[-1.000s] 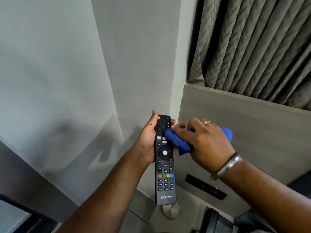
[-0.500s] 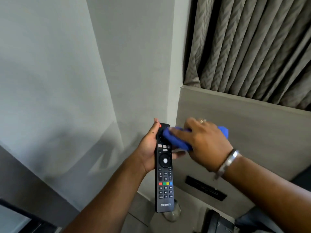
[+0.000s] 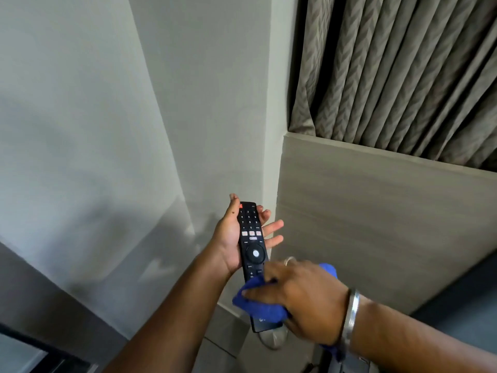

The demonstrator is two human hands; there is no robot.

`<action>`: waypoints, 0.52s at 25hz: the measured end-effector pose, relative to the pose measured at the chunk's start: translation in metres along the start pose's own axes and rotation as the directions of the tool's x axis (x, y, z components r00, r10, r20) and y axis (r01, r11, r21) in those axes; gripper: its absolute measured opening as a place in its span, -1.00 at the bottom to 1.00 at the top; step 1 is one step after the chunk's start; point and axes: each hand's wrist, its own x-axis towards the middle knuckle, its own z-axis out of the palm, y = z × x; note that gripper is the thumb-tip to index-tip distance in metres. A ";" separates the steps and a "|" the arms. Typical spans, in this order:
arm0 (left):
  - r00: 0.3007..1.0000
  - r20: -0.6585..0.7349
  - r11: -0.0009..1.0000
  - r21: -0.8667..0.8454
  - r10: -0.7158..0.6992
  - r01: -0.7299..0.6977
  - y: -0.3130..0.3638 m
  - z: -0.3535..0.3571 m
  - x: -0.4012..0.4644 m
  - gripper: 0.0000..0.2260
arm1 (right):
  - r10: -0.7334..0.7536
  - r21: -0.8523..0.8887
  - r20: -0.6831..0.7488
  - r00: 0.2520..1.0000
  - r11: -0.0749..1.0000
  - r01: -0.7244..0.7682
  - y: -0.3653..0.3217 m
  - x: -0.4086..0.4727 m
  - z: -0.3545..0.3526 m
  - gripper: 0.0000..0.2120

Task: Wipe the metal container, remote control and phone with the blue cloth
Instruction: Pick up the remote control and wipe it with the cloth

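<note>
My left hand (image 3: 228, 238) holds a long black remote control (image 3: 251, 243) upright in front of the wall, buttons facing me, fingers behind it. My right hand (image 3: 304, 297) grips the bunched blue cloth (image 3: 258, 305) and presses it over the remote's lower part, hiding the lower buttons. Only the remote's bottom edge shows under the cloth. Just below it sits a round metal container (image 3: 273, 339), partly hidden. The phone is not visible.
A grey wall fills the left and centre. A wood-grain panel (image 3: 376, 211) stands to the right with pleated curtains (image 3: 403, 76) above it. A dark frame edge (image 3: 32, 351) shows at the bottom left. A silver bangle is on my right wrist.
My right hand has slid the blue cloth down the remote from its top buttons to its lower end. My left hand kept the remote held upright.
</note>
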 end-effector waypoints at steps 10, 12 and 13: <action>1.000 -0.011 0.998 -0.069 0.014 -0.015 0.012 -0.010 0.021 -0.34 | 0.380 0.134 -0.207 0.902 0.924 -0.358 0.027 0.053 0.036 -0.48; 0.996 -0.085 0.998 -0.064 -0.010 0.004 0.004 -0.028 0.041 -0.38 | 0.369 0.194 -0.134 0.920 0.920 -0.340 0.011 0.021 0.071 -0.48; 0.992 -0.113 0.998 -0.045 -0.050 0.045 -0.008 -0.038 0.050 -0.39 | 0.378 0.200 -0.093 0.921 0.913 -0.355 0.004 0.005 0.086 -0.48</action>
